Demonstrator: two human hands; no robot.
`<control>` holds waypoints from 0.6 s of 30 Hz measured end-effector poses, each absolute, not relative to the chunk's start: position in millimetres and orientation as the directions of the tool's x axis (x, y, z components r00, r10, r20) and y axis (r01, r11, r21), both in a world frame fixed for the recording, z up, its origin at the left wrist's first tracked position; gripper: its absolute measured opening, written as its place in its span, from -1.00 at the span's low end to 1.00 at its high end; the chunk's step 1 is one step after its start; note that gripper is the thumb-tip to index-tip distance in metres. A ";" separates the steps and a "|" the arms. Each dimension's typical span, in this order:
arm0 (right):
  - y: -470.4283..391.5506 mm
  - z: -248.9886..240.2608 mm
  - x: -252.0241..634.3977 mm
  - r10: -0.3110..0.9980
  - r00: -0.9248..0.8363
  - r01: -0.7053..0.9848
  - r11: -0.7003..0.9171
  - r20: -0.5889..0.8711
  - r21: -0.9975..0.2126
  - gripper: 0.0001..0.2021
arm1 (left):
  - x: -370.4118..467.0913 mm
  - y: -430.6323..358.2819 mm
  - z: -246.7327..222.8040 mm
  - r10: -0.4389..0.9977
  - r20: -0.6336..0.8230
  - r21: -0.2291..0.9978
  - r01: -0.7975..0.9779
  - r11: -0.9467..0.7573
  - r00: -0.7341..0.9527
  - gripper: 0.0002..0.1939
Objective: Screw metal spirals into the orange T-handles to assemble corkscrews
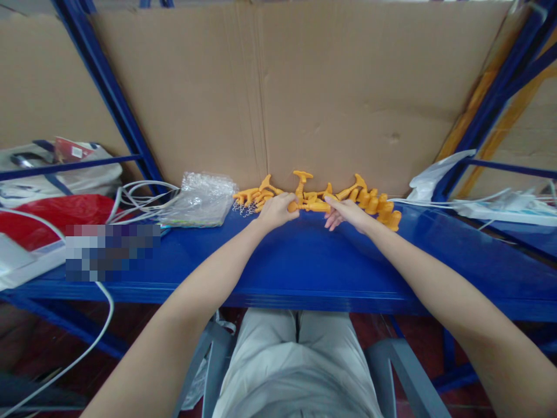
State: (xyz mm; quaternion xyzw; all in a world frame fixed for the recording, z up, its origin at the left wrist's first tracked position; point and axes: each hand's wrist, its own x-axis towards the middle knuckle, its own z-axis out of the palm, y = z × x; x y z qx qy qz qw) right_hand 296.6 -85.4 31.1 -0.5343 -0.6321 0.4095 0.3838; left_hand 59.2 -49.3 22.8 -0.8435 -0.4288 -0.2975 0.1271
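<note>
My left hand (278, 211) is closed round the left end of a yellow tool (317, 205) with a smooth, rounded body. Beside its right end is my right hand (344, 215), thumb on top and the other fingers loosely spread below. Behind them a yellow T-shaped handle (300, 181) stands among more yellow parts. Yellow pieces with thin metal spirals (244, 208) lie left of my left hand. Several yellow cylindrical pieces (383, 208) stand in a row to the right of my right hand.
The blue table (300, 267) backs onto a cardboard panel (326, 87). Clear plastic bags (202, 197) lie left of the yellow parts. White cables (139, 197) and a red bag (61, 215) are farther left. White plastic packaging (513, 206) is at the right.
</note>
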 end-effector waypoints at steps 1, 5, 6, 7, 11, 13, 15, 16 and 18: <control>-86.9 32.3 295.1 0.991 -0.126 0.360 0.080 0.037 -0.929 -0.40 | 59.2 -49.6 22.9 0.650 0.608 0.041 0.800 -0.598 0.455 -0.75; -90.3 35.5 290.5 0.995 -0.101 0.365 0.041 0.004 -0.930 -0.44 | 59.8 -51.1 23.9 0.669 0.595 0.048 0.811 -0.583 0.446 -0.74; -90.6 35.8 290.2 0.995 -0.098 0.369 0.034 -0.002 -0.929 -0.44 | 59.9 -51.1 24.0 0.671 0.593 0.049 0.811 -0.582 0.446 -0.74; -90.6 35.9 290.5 0.995 -0.095 0.373 0.030 -0.006 -0.927 -0.44 | 59.8 -50.8 24.1 0.671 0.591 0.048 0.811 -0.583 0.447 -0.74; -88.4 33.6 295.1 0.995 -0.082 0.390 0.084 0.056 -0.917 -0.52 | 58.2 -47.4 23.6 0.676 0.587 0.052 0.812 -0.582 0.446 -0.74; -85.7 30.7 298.1 0.988 -0.098 0.390 0.151 0.122 -0.909 -0.63 | 56.9 -45.7 23.3 0.684 0.582 0.059 0.816 -0.575 0.440 -0.72; -82.2 27.2 300.3 0.977 -0.124 0.384 0.207 0.172 -0.900 -0.68 | 55.7 -44.8 23.2 0.696 0.574 0.059 0.826 -0.560 0.431 -0.70; -80.4 25.5 301.1 0.973 -0.134 0.383 0.223 0.185 -0.896 -0.67 | 55.3 -44.7 23.2 0.702 0.571 0.057 0.832 -0.552 0.427 -0.69; -77.3 22.5 302.2 0.972 -0.141 0.386 0.231 0.190 -0.893 -0.66 | 54.7 -44.6 23.1 0.708 0.567 0.052 0.839 -0.542 0.422 -0.69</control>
